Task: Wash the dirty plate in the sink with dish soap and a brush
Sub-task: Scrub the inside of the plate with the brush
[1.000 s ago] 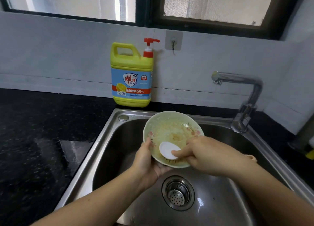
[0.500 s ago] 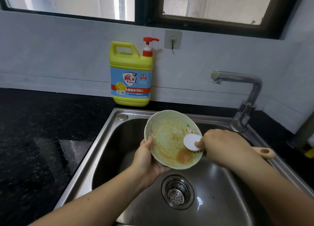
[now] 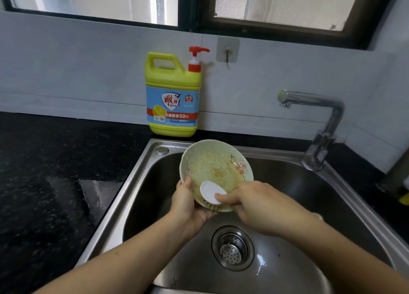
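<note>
Brushed steel, speckled stone, bright plastic, glazed crockery.

Sink (image 3: 124,196) of brushed stainless steel, satin rather than mirror, with wet glints near the perforated metal strainer (image 3: 232,248); tap (image 3: 332,121) of polished chrome-like metal, brighter than the basin. Worktop (image 3: 55,172) in black speckled stone, smooth and glossy enough to carry a pale reflection. Plate (image 3: 212,161) seemingly glazed ceramic, pale green at the rim with a pink flower print, dulled inside by a yellowish foamy film. Brush (image 3: 210,193) head of smooth white matt plastic. Soap bottle (image 3: 172,79) of slightly glossy yellow plastic under a slick printed label, topped by a red plastic pump (image 3: 195,56). Wall (image 3: 88,61) of smooth pale tiles with a soft sheen.
</note>
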{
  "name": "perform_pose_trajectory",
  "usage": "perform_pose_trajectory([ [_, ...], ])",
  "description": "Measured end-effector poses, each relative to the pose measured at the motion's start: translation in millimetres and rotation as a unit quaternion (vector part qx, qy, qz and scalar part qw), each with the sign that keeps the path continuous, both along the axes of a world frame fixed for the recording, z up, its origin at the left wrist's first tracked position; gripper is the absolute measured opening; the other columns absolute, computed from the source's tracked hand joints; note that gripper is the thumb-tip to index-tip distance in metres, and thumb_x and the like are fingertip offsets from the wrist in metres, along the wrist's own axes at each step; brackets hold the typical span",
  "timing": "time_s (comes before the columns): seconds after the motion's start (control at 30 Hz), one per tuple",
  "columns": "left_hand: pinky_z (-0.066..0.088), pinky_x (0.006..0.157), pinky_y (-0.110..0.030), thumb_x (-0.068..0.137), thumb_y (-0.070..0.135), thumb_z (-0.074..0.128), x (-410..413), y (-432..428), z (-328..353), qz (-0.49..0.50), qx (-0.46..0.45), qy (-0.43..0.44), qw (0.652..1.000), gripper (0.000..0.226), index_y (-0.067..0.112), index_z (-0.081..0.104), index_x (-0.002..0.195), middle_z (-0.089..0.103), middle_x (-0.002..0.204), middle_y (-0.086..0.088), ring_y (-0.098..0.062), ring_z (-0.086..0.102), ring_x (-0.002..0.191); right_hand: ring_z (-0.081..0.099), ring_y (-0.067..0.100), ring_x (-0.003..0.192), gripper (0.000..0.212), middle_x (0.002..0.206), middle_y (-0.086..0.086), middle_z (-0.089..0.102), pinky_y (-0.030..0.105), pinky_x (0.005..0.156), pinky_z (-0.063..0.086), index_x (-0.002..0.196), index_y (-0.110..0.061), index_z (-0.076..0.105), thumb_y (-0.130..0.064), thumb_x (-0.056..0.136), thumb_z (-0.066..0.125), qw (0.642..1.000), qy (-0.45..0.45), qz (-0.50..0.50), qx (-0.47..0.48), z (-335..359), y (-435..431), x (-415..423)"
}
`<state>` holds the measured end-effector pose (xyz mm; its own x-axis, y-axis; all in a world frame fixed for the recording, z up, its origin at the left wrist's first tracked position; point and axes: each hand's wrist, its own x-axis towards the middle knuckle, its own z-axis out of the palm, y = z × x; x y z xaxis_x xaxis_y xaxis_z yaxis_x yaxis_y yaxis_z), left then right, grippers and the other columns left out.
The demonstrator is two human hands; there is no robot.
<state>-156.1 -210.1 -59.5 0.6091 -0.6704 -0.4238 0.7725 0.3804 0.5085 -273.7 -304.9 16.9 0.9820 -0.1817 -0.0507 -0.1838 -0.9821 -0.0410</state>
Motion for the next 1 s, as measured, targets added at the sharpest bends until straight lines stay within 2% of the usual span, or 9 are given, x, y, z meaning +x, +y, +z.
perform_pose_trajectory([
  [0.1, 0.054, 0.062, -0.059, 0.099, 0.042, 0.036, 1.9, -0.2, -0.3, 0.022, 0.005, -0.001, 1.0, 0.044, 0.02, 0.04, 0.137, 0.054, 0.13, -0.02, -0.045, 0.058, 0.107, 0.055, 0.024, 0.113, 0.036, 0.126, -0.004, 0.056, 0.03, 0.077, 0.038, 0.128, -0.054, 0.047, -0.037, 0.097, 0.046, 0.998, 0.032, -0.029, -0.056, 15.4, -14.0, -6.0],
  [0.2, 0.054, 0.062, -0.061, 0.099, 0.04, 0.037, 0.5, -0.4, 1.5, 0.028, 0.008, -0.01, 1.0, 0.041, 0.025, 0.04, 0.137, 0.052, 0.132, -0.018, -0.044, 0.056, 0.109, 0.056, 0.024, 0.113, 0.032, 0.127, -0.003, 0.056, 0.03, 0.074, 0.035, 0.127, -0.048, 0.053, -0.043, 0.097, 0.044, 0.992, 0.055, -0.066, -0.098, 25.3, -23.6, -12.8],
  [0.33, 0.054, 0.058, -0.057, 0.099, 0.042, 0.037, 2.1, -2.6, -2.1, 0.02, 0.007, 0.003, 1.0, 0.043, 0.02, 0.04, 0.136, 0.052, 0.13, -0.021, -0.045, 0.058, 0.105, 0.054, 0.023, 0.113, 0.039, 0.123, -0.005, 0.056, 0.031, 0.079, 0.04, 0.13, -0.054, 0.044, -0.034, 0.097, 0.047, 0.999, -0.008, -0.007, -0.046, 16.1, -5.1, -7.0],
  [0.43, 0.056, 0.063, -0.053, 0.097, 0.047, 0.037, 9.3, -2.3, -7.9, 0.007, 0.018, 0.004, 1.0, 0.049, 0.018, 0.042, 0.136, 0.056, 0.127, -0.022, -0.044, 0.06, 0.105, 0.053, 0.023, 0.106, 0.043, 0.114, -0.003, 0.055, 0.035, 0.084, 0.046, 0.135, -0.053, 0.038, -0.029, 0.099, 0.043, 0.997, -0.058, 0.047, -0.002, 3.2, 15.5, -2.5],
  [0.5, 0.056, 0.063, -0.051, 0.096, 0.049, 0.037, 12.9, -2.1, -9.2, 0.018, 0.022, 0.01, 1.0, 0.05, 0.019, 0.042, 0.137, 0.055, 0.128, -0.021, -0.043, 0.06, 0.107, 0.055, 0.023, 0.102, 0.044, 0.111, -0.006, 0.053, 0.033, 0.076, 0.044, 0.135, -0.053, 0.038, -0.028, 0.099, 0.043, 0.996, -0.063, 0.056, -0.029, 2.3, 13.9, -2.7],
  [0.6, 0.056, 0.059, -0.052, 0.097, 0.045, 0.039, 12.7, -2.6, -6.0, 0.045, 0.005, 0.024, 0.999, 0.048, 0.021, 0.04, 0.138, 0.054, 0.13, -0.021, -0.044, 0.058, 0.107, 0.057, 0.018, 0.1, 0.043, 0.104, -0.013, 0.051, 0.029, 0.066, 0.034, 0.129, -0.058, 0.042, -0.029, 0.097, 0.048, 0.995, -0.053, 0.047, -0.07, 11.8, 2.0, -5.0],
  [0.77, 0.054, 0.055, -0.054, 0.098, 0.042, 0.04, 6.3, -3.2, -0.9, 0.042, -0.013, 0.017, 0.999, 0.046, 0.021, 0.038, 0.138, 0.051, 0.132, -0.021, -0.045, 0.057, 0.107, 0.055, 0.016, 0.11, 0.035, 0.122, -0.017, 0.056, 0.028, 0.074, 0.04, 0.117, -0.065, 0.049, -0.039, 0.094, 0.051, 0.998, 0.006, -0.018, -0.053, 27.9, -17.5, -11.1],
  [0.9, 0.053, 0.057, -0.061, 0.096, 0.043, 0.043, 6.3, -2.1, 2.2, 0.043, -0.02, 0.023, 0.999, 0.047, 0.023, 0.037, 0.138, 0.046, 0.133, -0.023, -0.048, 0.055, 0.107, 0.054, 0.014, 0.109, 0.034, 0.123, -0.016, 0.055, 0.031, 0.083, 0.046, 0.113, -0.064, 0.053, -0.038, 0.092, 0.052, 0.995, 0.05, -0.061, -0.058, 43.0, -33.1, -19.5],
  [1.0, 0.054, 0.058, -0.06, 0.095, 0.044, 0.044, 6.6, -1.0, 3.8, 0.048, -0.012, 0.023, 0.999, 0.048, 0.022, 0.038, 0.137, 0.048, 0.132, -0.023, -0.047, 0.057, 0.107, 0.054, 0.012, 0.108, 0.031, 0.124, -0.016, 0.056, 0.03, 0.086, 0.046, 0.112, -0.062, 0.055, -0.04, 0.091, 0.053, 0.998, 0.046, -0.052, 0.001, 40.0, -27.0, -15.1],
])
